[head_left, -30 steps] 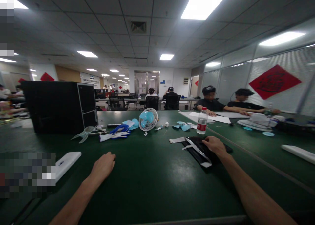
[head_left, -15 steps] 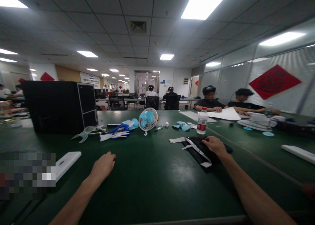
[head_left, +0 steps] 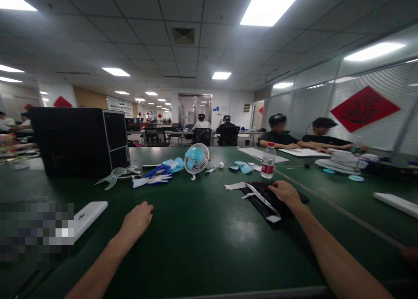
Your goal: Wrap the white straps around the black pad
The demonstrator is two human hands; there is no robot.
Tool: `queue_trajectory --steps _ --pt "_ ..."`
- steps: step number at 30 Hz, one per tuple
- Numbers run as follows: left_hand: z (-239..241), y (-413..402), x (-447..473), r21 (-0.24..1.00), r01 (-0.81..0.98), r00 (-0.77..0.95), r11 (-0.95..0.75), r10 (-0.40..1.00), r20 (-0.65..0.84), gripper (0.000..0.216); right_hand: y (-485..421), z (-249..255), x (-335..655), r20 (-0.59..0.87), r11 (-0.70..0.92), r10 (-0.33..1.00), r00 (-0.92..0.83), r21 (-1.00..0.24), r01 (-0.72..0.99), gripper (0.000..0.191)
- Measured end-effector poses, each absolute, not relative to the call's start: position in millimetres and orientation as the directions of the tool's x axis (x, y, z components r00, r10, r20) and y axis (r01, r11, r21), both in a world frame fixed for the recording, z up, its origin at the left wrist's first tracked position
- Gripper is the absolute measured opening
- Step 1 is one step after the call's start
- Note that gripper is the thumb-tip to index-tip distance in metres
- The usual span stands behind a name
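My left hand rests on the green table, fingers curled under, nothing visible in it. My right hand lies on a flat black object with white straps, fingers curled over its edge; I cannot tell whether it grips it. A small white and blue desk fan stands further back at the middle. Blue and white gloves lie to its left.
A black computer case stands at the back left. A water bottle stands behind my right hand. A white flat device lies left of my left hand. Two people sit at the far right with papers.
My hands have not moved. The person at the far right lifted a white sheet half a second ago and it now lies flat again.
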State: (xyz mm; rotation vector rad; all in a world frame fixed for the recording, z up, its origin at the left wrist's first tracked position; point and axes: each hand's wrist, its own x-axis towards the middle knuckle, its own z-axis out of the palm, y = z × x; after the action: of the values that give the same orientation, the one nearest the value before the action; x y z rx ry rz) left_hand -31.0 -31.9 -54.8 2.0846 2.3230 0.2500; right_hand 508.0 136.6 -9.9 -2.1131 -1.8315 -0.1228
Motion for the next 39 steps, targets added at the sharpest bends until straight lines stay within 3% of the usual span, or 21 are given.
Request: queue_trajectory --steps 39 --pt "-55.4 -31.4 -30.1 0.137 0.984 -0.124 0.113 0.989 0.080 0.025 129.9 -3.4 503.8 0.236 -0.140 0.951 0.197 -0.237 0.961 0.029"
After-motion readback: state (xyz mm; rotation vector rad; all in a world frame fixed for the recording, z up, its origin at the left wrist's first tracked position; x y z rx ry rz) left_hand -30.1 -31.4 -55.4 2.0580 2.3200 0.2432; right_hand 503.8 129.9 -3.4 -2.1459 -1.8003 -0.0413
